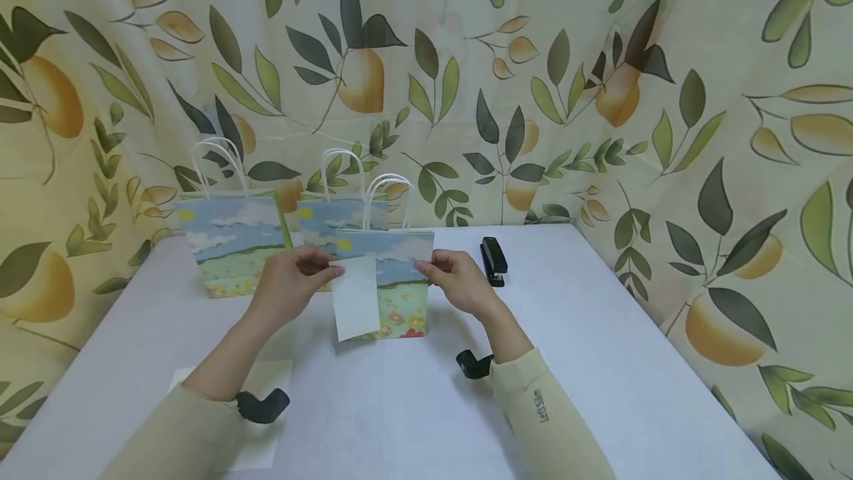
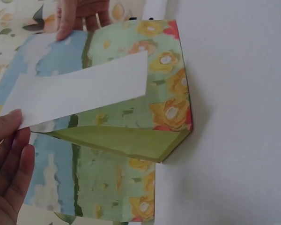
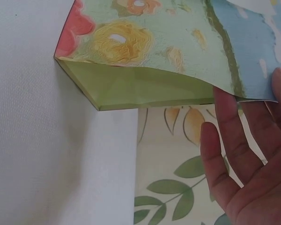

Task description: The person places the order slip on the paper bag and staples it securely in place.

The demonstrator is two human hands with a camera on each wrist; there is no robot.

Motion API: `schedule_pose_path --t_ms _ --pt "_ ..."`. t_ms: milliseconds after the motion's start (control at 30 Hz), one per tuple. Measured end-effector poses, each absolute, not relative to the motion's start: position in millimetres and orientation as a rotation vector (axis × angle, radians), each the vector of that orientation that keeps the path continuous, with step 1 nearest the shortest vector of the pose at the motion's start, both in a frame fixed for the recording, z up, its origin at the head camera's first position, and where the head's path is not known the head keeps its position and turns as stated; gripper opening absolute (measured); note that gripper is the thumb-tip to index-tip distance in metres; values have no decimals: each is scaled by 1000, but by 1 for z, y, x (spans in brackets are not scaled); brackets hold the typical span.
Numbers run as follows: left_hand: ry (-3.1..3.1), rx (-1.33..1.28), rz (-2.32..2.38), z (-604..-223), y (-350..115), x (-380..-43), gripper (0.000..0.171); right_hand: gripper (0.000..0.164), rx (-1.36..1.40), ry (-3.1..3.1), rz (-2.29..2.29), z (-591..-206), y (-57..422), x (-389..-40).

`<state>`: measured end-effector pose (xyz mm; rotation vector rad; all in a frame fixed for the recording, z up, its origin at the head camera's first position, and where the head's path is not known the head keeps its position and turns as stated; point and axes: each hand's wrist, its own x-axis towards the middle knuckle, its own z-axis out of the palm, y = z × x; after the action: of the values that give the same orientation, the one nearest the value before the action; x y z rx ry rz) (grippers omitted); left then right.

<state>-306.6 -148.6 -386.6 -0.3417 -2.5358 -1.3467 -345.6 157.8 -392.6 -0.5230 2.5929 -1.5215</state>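
Note:
A small gift bag (image 1: 403,310) with a painted sky, meadow and flowers and white handles stands in the middle of the table. Against the left part of its front lies a blank white card (image 1: 356,302). My left hand (image 1: 288,284) pinches the card's upper left corner and the bag's left edge between thumb and fingers. On the other side, my right hand (image 1: 461,281) grips the bag's upper right edge, thumb in front and fingers behind. In the left wrist view the card's lower end (image 2: 126,77) stands slightly off the bag. The bag's green side panel (image 3: 136,86) shows in the right wrist view.
Two matching gift bags stand behind, one at the left (image 1: 233,243) and one partly hidden (image 1: 316,217). A black stapler (image 1: 494,261) lies to the right. White paper (image 1: 260,443) lies under my left forearm. A patterned curtain (image 1: 426,80) surrounds the table.

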Motion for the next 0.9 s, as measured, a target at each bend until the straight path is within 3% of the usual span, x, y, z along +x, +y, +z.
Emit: schedule_pose_path --t_ms 333,700,900 --pt "-2409 -349 -1307 -383 -135 -323 22 28 -534 2554 -1559 -395 163 -348" --pt "-2226 -398 -1270 -379 -119 -330 51 27 -566 2534 -1579 -396 162 -348" --pt "-2215 -432 -1319 -374 -110 -327 50 27 -601 2539 -1567 -397 159 -347"
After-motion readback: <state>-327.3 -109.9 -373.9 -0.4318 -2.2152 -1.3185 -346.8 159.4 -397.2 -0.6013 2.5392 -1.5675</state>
